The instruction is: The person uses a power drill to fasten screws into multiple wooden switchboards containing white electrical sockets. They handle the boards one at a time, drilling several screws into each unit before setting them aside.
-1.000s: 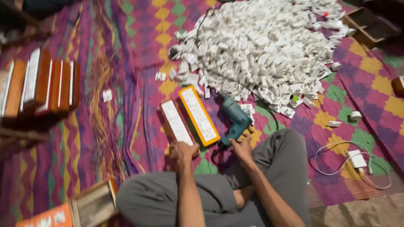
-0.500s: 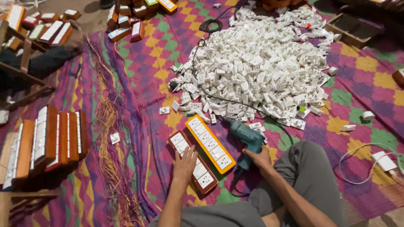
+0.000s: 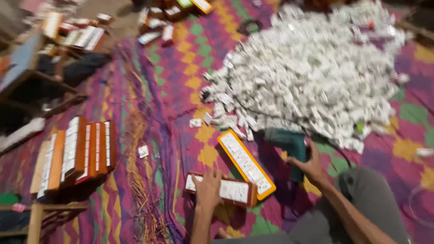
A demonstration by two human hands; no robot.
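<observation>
Both forearms are bare, no sleeves in sight, no watch, no rings on the left hand or right hand. Grey trousers cover the knee at four o'clock, cloth plain and creased.

Head view, indoor, moderate warm light, brightest on the pile of white switch parts, which washes out toward glare. Motion blur smears the whole frame, heaviest at the top and left edges. Left margin and upper right corner fall dim. Soft shadows sit beneath the stacked orange boards and green drill.
</observation>
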